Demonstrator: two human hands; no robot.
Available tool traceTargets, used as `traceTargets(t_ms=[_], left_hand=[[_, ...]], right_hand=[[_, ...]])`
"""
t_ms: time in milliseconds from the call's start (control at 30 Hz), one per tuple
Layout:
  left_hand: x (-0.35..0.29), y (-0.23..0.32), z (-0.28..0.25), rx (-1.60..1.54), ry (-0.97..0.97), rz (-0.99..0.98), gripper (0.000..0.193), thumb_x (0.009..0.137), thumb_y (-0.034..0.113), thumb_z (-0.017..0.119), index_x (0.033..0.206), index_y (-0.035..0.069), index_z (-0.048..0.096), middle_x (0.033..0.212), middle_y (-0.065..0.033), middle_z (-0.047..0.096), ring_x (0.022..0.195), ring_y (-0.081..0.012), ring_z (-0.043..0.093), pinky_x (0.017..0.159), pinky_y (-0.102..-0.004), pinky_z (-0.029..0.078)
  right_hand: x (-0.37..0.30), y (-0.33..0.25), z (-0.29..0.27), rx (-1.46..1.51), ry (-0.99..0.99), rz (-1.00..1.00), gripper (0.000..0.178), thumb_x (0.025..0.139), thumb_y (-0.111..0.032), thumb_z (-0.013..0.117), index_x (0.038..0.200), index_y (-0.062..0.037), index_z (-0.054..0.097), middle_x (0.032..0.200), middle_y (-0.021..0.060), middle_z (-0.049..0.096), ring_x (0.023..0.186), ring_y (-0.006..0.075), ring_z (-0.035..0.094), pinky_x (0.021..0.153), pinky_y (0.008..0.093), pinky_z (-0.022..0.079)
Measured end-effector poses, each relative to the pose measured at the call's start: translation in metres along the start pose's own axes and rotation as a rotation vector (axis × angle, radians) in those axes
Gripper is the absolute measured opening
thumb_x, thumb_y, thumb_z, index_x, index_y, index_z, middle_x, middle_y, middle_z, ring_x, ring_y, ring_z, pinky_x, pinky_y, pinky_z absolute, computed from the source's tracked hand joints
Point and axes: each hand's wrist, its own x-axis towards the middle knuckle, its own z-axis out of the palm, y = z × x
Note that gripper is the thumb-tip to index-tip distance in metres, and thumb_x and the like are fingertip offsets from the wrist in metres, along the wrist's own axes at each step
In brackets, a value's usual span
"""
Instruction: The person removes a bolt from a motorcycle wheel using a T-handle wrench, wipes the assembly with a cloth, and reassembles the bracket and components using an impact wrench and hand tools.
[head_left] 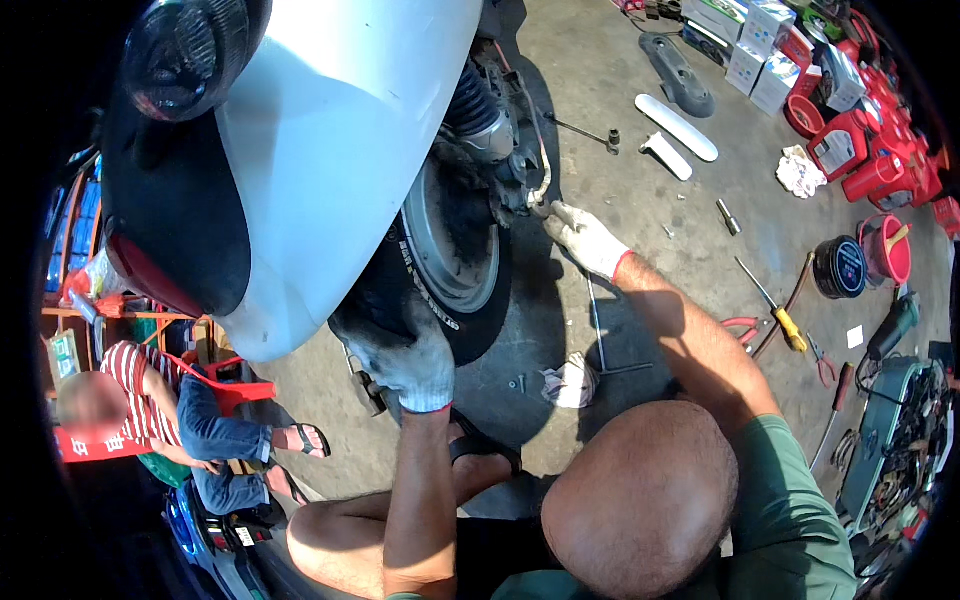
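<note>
A scooter's rear wheel, with a black tire (478, 335) and grey rim (440, 230), stands in front of me under a white body panel (330, 130). My left hand (405, 360), in a grey-stained work glove, grips the tire on its near left side; its fingers are partly in shadow. At the wheel's right side, my right hand (588, 240), in a white glove, pinches at a small metal fitting by the wheel hub. A pale-sleeved cable (545, 180) runs down to that spot. What lies between those fingertips is too small to tell. A black-sleeved shock absorber (473, 105) rises above.
An angled metal rod wrench (600, 330) and a crumpled rag (570, 382) lie on the floor near me. To the right are a yellow-handled screwdriver (788, 328), pliers (742, 325), a socket (728, 217) and a toolbox (875, 440). A seated person (165, 400) is at left.
</note>
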Motion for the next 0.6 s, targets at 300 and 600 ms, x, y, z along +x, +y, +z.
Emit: traceTargets(t_ms=[300,600], left_hand=[[-0.003,-0.001,-0.004,0.002,-0.001,-0.009,0.075,0.080,0.024,0.070,0.137,-0.008,0.032,0.133,-0.0278,0.042,0.126,-0.0419,0.040,0.107,-0.0496,0.031],[-0.003,-0.003,-0.003,0.071,-0.015,0.016,0.075,0.081,0.022,0.070,0.137,-0.008,0.031,0.133,-0.0279,0.041,0.125,-0.0417,0.041,0.106,-0.0490,0.032]], right_hand=[[-0.034,-0.058,0.027,1.006,-0.060,0.580,0.034,0.098,-0.038,0.048,0.075,-0.0136,0.044,0.058,-0.0034,0.037,0.047,0.0106,0.035,0.045,0.0284,0.029],[-0.030,-0.012,0.034,0.630,0.152,0.270,0.041,0.096,-0.043,0.051,0.101,-0.0032,0.056,0.064,-0.0027,0.045,0.049,0.0097,0.040,0.043,0.0278,0.031]])
